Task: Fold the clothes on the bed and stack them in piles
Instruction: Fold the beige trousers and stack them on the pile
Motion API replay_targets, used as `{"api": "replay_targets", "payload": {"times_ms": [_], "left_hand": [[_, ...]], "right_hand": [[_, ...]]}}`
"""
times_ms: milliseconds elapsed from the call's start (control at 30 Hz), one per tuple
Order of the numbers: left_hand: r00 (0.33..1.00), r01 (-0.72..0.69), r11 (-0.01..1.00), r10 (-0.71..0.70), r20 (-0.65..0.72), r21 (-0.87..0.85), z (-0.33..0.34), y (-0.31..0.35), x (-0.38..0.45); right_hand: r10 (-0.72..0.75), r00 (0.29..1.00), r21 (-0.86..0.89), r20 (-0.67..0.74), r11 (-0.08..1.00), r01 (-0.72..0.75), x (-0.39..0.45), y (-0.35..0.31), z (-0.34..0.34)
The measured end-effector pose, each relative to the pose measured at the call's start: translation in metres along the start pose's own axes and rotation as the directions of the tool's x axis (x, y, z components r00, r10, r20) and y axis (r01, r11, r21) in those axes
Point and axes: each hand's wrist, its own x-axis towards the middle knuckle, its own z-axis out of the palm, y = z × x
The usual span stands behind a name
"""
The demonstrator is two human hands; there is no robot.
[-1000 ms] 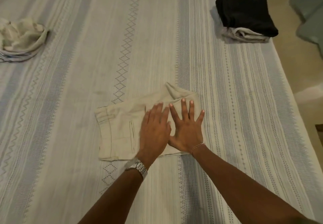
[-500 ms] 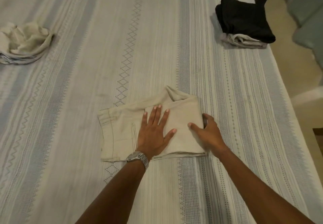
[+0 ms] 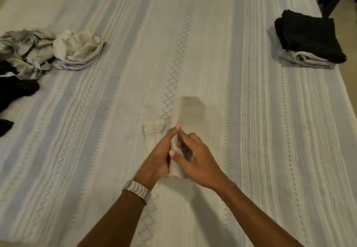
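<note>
Folding beige shorts (image 3: 190, 115) mid-bed, long axis away from person; right hand (image 3: 195, 159) pinches raised flap, left hand (image 3: 162, 156) flat-fingered against fold; folded pile (image 3: 309, 40) far right of shorts, right hand nearer

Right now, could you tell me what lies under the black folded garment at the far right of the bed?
A folded light grey garment lies under the black folded garment, its edge showing; the rest is covered.

Silver link watch (image 3: 137, 189), thin bracelet (image 3: 229, 189)
</note>
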Motion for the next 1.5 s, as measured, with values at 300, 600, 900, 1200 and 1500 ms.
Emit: {"api": "replay_targets", "payload": {"times_ms": [300,600,900,1200,1500], "left_hand": [[0.962,0.072,0.995,-0.087,-0.259,-0.069,-0.068,-0.011,0.008],[0.867,-0.099,0.948,0.231,-0.442,0.302,-0.110,-0.014,0.019],[0.769,0.121,0.650,0.416,-0.485,0.750,-0.110,0.001,0.060],[0.833,0.113,0.641,0.355,-0.424,0.759,-0.113,0.012,0.057],[0.826,-0.072,0.675,0.454,-0.335,0.735,-0.107,-0.009,0.040]], "right_hand": [[-0.009,0.968,-0.654,-0.250,0.739,-0.162,0.036,0.044,0.051],[0.008,0.986,-0.765,-0.169,0.629,-0.137,0.053,0.050,0.085],[0.008,0.996,-0.834,-0.094,0.546,-0.083,0.064,0.074,0.097],[0.010,0.992,-0.670,-0.123,0.737,-0.090,0.066,0.077,0.085],[0.577,0.794,0.199,-0.193,0.815,-0.544,0.038,0.069,0.039]]}}
